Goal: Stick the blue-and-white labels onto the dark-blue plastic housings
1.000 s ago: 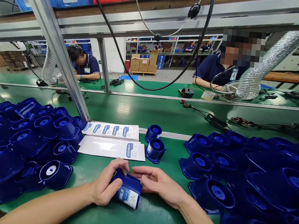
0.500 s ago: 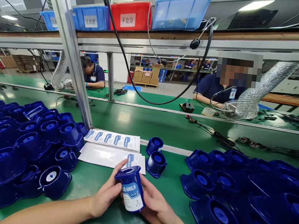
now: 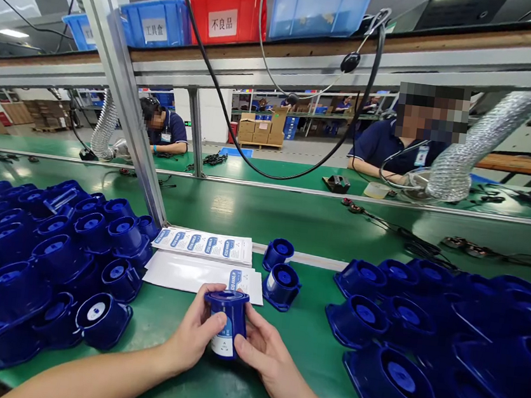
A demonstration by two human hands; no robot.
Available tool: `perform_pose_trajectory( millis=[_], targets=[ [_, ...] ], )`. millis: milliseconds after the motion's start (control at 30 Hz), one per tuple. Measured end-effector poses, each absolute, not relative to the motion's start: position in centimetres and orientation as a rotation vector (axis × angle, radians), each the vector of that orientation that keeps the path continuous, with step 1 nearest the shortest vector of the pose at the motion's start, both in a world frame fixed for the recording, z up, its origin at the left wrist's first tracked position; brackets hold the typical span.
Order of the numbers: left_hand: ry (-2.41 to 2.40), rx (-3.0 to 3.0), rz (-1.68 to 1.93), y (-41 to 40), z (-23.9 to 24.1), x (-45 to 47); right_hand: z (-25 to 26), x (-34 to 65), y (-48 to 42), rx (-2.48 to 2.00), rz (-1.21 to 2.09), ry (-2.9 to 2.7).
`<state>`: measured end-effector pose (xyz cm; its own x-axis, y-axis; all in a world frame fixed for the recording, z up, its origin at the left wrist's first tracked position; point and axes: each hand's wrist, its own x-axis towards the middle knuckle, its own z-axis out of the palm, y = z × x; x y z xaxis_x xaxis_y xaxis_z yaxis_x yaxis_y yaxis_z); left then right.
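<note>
Between my two hands is a blue plastic pump housing (image 3: 235,314), roughly upright, with a blue-and-white label on its near side. My left hand (image 3: 196,331) grips it from the left, its thumb lying on the label. From the right, my right hand (image 3: 269,356) closes on it, thumb near the label's lower right edge. Just beyond my hands lies a label sheet (image 3: 190,271), mostly bare, with printed labels at its right end. Behind that is a fuller label sheet (image 3: 207,245). Two more blue housings (image 3: 281,284) stand to the right of the sheets.
Many blue housings (image 3: 115,278) crowd the green bench at left, and more (image 3: 393,376) at right. A metal post (image 3: 116,80) rises at left. A black cable (image 3: 268,178) hangs ahead. Bins (image 3: 229,16) sit on the shelf above. Two people work across the bench.
The housing has turned and tipped in my hands, so its label shows less. My left thumb has moved onto the label, and my right thumb now presses the lower right side.
</note>
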<state>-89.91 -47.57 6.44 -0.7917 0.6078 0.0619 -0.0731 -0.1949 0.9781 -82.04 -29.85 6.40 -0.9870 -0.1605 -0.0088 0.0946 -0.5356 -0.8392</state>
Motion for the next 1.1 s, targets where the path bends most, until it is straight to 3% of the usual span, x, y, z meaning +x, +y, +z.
perform_pose_trajectory(
  millis=[833,1100],
  targets=[
    [1.544,0.593,2.064,-46.9,7.1,-89.0,6.4,-82.1,-30.2,-0.056,-2.669,1.466],
    [1.769,0.769,1.858,-47.2,8.2,-88.6,6.1,-82.1,-29.8,0.031,-2.701,1.421]
  ],
)
